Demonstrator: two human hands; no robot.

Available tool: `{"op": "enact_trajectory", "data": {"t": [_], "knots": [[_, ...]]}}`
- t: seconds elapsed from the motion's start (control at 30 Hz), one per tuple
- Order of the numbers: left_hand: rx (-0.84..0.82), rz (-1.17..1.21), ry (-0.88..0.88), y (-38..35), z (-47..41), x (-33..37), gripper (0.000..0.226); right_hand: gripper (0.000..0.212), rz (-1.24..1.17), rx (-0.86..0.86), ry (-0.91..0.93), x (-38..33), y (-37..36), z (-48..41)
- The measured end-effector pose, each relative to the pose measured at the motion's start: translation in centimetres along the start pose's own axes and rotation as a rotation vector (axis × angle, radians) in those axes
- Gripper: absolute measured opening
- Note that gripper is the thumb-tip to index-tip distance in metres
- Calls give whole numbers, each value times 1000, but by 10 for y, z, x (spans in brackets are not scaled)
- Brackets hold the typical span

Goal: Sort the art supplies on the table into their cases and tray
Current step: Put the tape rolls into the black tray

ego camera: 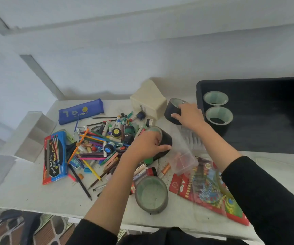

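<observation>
Left hand: your left hand (147,145) is closed around a black tape roll (164,138) at the edge of the pile of pencils and paints (105,140).
Right hand: your right hand (189,114) grips a second tape roll (173,111), just beside the black tray (270,138).
Tray: two tape rolls (218,110) stand inside, at its left side.
Table: one more roll (151,194) lies near you; the blue pencil case (81,111) is at the far left.
</observation>
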State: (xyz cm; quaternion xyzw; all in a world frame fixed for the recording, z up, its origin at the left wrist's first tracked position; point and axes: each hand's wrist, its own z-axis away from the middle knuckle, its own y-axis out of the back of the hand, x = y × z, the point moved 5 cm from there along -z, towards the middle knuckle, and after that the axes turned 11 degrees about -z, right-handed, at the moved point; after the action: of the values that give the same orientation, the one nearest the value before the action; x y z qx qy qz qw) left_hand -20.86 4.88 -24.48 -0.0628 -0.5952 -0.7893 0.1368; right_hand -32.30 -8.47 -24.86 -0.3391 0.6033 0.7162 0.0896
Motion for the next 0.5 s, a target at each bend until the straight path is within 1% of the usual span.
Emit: {"op": "enact_trajectory", "data": {"t": [0.03, 0.1, 0.2, 0.23, 0.27, 0.3, 0.33, 0.37, 0.43, 0.5], "knots": [[5, -78, -1, -4, -2, 1, 35, 40, -17, 10, -4, -1, 0, 1], [20, -118, 6, -7, -5, 1, 27, 39, -43, 24, -2, -3, 1, 3], [49, -26, 28, 0, -7, -6, 12, 37, -53, 72, 44, -7, 4, 12], [66, 8, 37, 5, -6, -8, 12, 37, -89, 100, 67, -8, 6, 16], [98, 53, 43, 11, -6, -11, 15, 37, -145, 130, 92, -8, 9, 20], [132, 118, 60, 18, -5, -14, 13, 37, -204, 158, 115, -8, 12, 23], [182, 198, 71, 27, -5, -15, 6, 37, -246, 181, 140, -7, 16, 26], [227, 283, 91, 35, -5, -17, 6, 37, -263, 202, 160, -7, 21, 28], [330, 444, 101, 53, -6, -15, 9, 34, -234, 251, 174, -4, 33, 30], [409, 583, 63, 68, -11, -9, 7, 33, -176, 310, 169, -1, 47, 30]]}}
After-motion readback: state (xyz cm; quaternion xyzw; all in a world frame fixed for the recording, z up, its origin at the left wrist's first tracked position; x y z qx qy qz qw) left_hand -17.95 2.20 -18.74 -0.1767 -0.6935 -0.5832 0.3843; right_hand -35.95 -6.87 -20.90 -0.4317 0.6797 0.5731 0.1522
